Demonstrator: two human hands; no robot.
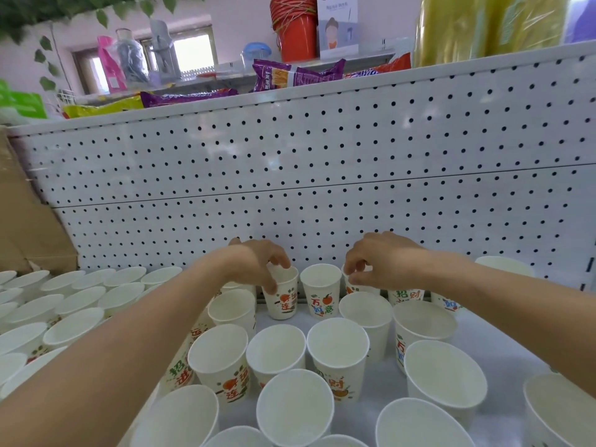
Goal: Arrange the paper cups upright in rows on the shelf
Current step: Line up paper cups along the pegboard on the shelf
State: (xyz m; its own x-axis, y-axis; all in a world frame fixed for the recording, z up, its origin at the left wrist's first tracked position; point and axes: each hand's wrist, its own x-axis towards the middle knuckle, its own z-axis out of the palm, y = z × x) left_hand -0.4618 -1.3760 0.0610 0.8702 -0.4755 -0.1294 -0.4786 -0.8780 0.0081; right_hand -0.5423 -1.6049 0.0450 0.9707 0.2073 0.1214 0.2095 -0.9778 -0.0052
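Upright white paper cups [295,408] crowd the white shelf [496,337]; the left hand [254,264] pinches the rim of a back-row printed cup [283,301], and the right hand [383,262] pinches the rim of a neighbouring cup [366,288].

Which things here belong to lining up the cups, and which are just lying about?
Job: paper cups, shelf, left hand and right hand, each gripping a cup's rim.
Lying about: orange buckets, purple snack packets, cardboard box.

Arms are being held forward; paper cup [282,301] is being gripped by left hand [258,262], second paper cup [354,288] pinched by right hand [377,261].
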